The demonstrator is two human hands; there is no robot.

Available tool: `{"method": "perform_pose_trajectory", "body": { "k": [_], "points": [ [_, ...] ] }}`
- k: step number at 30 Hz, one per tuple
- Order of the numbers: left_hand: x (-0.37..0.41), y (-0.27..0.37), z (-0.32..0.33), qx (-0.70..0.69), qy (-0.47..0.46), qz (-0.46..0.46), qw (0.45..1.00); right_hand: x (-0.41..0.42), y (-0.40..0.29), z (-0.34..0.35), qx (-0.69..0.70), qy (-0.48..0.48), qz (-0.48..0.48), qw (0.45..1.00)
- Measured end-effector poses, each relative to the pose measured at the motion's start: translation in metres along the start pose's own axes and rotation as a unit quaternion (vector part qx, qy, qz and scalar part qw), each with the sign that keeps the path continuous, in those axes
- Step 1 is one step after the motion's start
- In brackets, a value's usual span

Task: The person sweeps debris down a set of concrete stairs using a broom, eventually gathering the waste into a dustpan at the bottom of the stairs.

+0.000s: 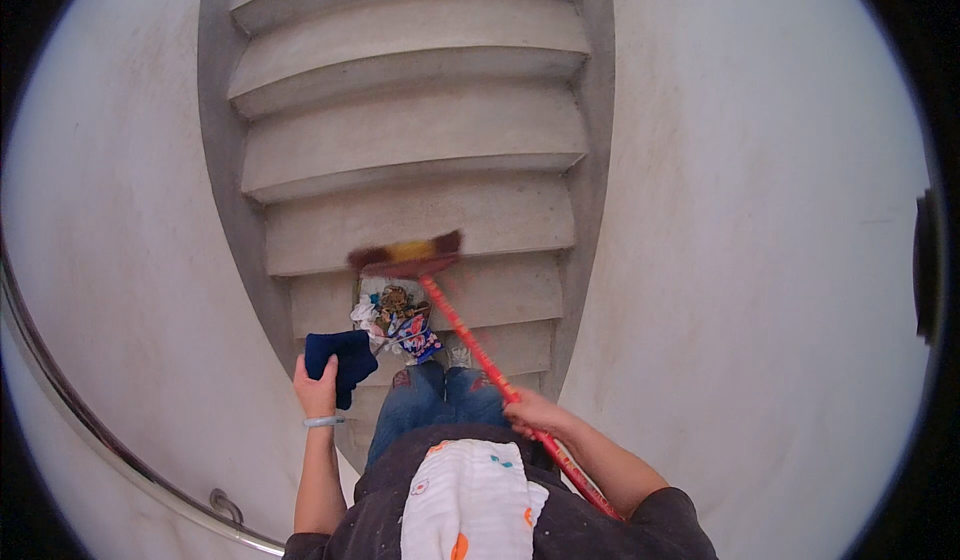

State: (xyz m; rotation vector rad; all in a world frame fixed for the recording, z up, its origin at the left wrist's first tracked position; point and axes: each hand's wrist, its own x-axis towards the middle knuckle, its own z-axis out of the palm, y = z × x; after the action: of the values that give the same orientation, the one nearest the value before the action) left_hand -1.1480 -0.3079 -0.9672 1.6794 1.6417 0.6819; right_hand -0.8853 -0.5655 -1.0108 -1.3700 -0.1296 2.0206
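Note:
My right hand (536, 413) is closed around the red handle of a broom (469, 338). The broom's brown and yellow bristle head (405, 252) is blurred and lies over the front edge of a stair, just above a dustpan (390, 284). Crumpled white tissue (365, 314), a blue printed wrapper (416, 337) and dry brown debris (395, 301) lie in the dustpan. A dark blue cloth (341, 357) is gripped in my left hand (319, 383), near the dustpan's lower left; whether this hand also holds the pan's handle is hidden.
Concrete stairs (412, 124) run up the middle of the view between two pale walls (735, 185). A metal handrail (142, 477) curves along the lower left wall. A shoe (459, 356) shows on a step beside the dustpan. A dark object (924, 267) is at the far right.

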Motion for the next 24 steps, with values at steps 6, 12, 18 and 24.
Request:
{"method": "perform_pose_trajectory", "body": {
  "k": [6, 12, 18, 24],
  "points": [
    [0.004, -0.010, -0.001, 0.024, 0.012, 0.033, 0.999, -0.010, 0.008, 0.033, -0.001, -0.029, -0.003, 1.000],
    [0.011, -0.016, -0.010, -0.024, 0.006, 0.024, 0.999, -0.037, -0.012, -0.003, 0.081, 0.130, -0.044, 0.987],
    [0.014, -0.010, -0.006, 0.012, 0.003, 0.005, 1.000, 0.002, -0.030, 0.000, 0.027, 0.105, 0.010, 0.994],
    [0.019, 0.005, -0.008, 0.040, 0.022, 0.002, 0.999, 0.073, -0.067, 0.048, -0.154, -0.057, 0.032, 0.986]
  ]
}}
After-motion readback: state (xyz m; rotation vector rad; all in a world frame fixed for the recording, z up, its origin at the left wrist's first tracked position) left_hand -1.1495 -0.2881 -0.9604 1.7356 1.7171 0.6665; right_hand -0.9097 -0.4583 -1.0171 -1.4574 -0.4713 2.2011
